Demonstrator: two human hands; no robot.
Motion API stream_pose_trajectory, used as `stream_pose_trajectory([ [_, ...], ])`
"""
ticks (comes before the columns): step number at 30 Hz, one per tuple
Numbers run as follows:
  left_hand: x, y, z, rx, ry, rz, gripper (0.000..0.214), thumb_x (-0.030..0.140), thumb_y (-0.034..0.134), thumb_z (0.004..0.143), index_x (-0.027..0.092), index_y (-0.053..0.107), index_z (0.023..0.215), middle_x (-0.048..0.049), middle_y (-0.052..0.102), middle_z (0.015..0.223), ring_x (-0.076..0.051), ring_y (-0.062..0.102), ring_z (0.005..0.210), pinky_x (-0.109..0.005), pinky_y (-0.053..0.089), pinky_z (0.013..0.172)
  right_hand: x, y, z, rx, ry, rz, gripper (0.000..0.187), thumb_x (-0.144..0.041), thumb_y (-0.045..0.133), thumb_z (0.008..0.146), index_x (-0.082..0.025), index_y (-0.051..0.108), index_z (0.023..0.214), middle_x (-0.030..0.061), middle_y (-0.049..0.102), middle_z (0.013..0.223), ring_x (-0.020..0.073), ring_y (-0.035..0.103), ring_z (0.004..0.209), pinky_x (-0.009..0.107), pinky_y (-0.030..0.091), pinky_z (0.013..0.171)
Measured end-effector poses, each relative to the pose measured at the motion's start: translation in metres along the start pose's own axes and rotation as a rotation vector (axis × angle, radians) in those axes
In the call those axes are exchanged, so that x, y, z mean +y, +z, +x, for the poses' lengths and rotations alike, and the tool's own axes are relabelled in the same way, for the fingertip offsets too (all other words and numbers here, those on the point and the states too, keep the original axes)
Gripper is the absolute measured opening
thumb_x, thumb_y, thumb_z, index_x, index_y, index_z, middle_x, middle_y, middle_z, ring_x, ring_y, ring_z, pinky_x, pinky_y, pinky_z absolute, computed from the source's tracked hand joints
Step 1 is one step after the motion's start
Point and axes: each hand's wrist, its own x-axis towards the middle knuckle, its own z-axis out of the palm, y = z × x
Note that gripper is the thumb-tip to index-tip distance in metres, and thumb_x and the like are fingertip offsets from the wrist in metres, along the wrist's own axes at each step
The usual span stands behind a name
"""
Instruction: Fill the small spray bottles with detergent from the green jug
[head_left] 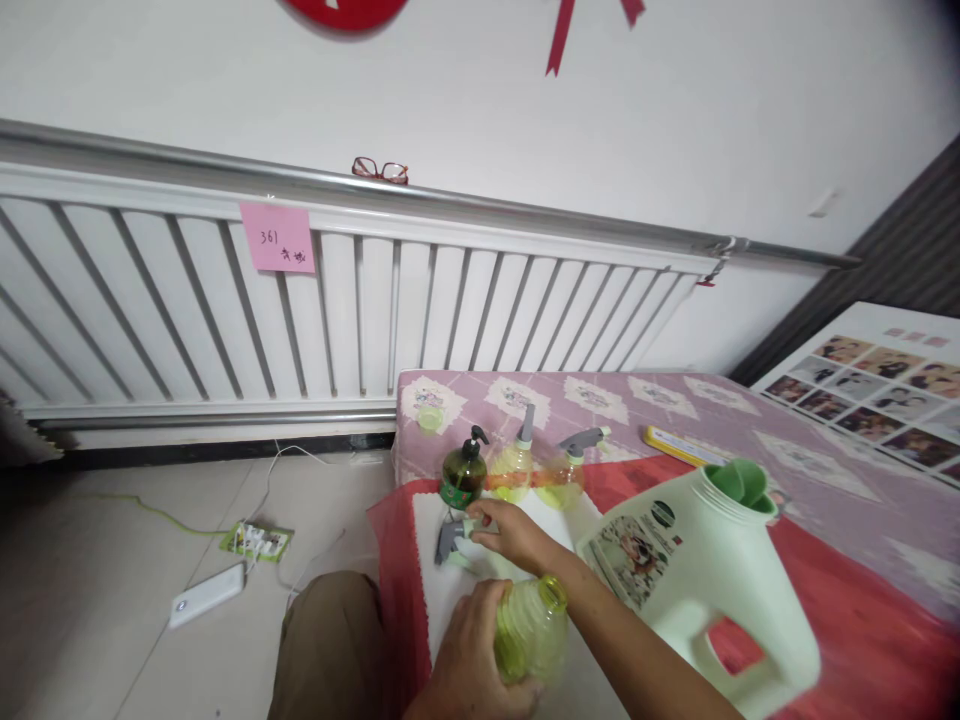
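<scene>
My left hand (pixel 469 650) is wrapped around a ribbed, see-through yellow-green spray bottle (pixel 531 630), tilted, its mouth uncovered. My right arm reaches across beyond it, and the fingers of my right hand (pixel 510 535) pinch a grey trigger spray head (pixel 452 542) near its collar. Just past that hand stands a dark green pump bottle (pixel 463 472) with a black pump. Beside it are two more yellowish spray bottles (pixel 513 470) with grey trigger heads. A big pale green jug (pixel 697 560) with a handle and a green cap in its mouth stands right of my forearm.
A white mat (pixel 442 600) and red cloth (pixel 847 600) lie over the floral-covered table (pixel 555 395). A yellow box (pixel 679 445) and a small greenish lid (pixel 430 418) rest there. A radiator (pixel 420 300) runs behind. On the floor are a power strip (pixel 259 540) and a white power bank (pixel 208 595).
</scene>
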Motion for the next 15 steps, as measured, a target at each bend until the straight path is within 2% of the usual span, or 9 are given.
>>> stream_pose_trajectory([
  [4,-0.001,0.001,-0.001,0.006,-0.007,0.011,0.079,0.022,0.070,0.056,0.019,0.044,0.131,-0.0106,0.051,0.134,-0.031,0.048,0.119,-0.043,0.037,0.106,0.002,-0.001,-0.005,0.102,0.021,0.036,0.029,-0.024,0.071,0.066,-0.024,0.071,0.094,0.0022,0.070,0.091,0.0183,0.064,0.079,0.030,0.050,0.073],
  [7,-0.006,0.005,-0.002,0.017,-0.009,0.005,0.080,0.022,0.069,0.058,0.019,0.041,0.134,-0.0111,0.050,0.136,-0.031,0.047,0.121,-0.042,0.036,0.107,-0.001,-0.009,-0.022,0.254,0.081,0.051,0.023,-0.032,0.065,0.072,-0.023,0.070,0.093,0.0039,0.070,0.090,0.0189,0.065,0.078,0.030,0.052,0.066],
  [11,-0.013,0.010,-0.004,0.042,-0.009,0.006,0.083,0.021,0.068,0.058,0.017,0.039,0.135,-0.0119,0.047,0.139,-0.030,0.044,0.127,-0.040,0.033,0.111,-0.016,-0.022,-0.068,0.482,0.191,0.048,0.025,-0.039,0.054,0.084,-0.021,0.066,0.097,0.0060,0.071,0.090,0.0197,0.066,0.079,0.032,0.054,0.069],
  [15,-0.014,0.011,-0.004,0.066,-0.014,0.010,0.083,0.020,0.067,0.059,0.015,0.037,0.136,-0.0127,0.046,0.141,-0.029,0.042,0.130,-0.040,0.031,0.113,-0.034,-0.031,-0.131,0.632,0.253,0.032,0.024,-0.043,0.055,0.085,-0.023,0.066,0.094,0.0071,0.072,0.095,0.0228,0.066,0.087,0.036,0.054,0.077],
])
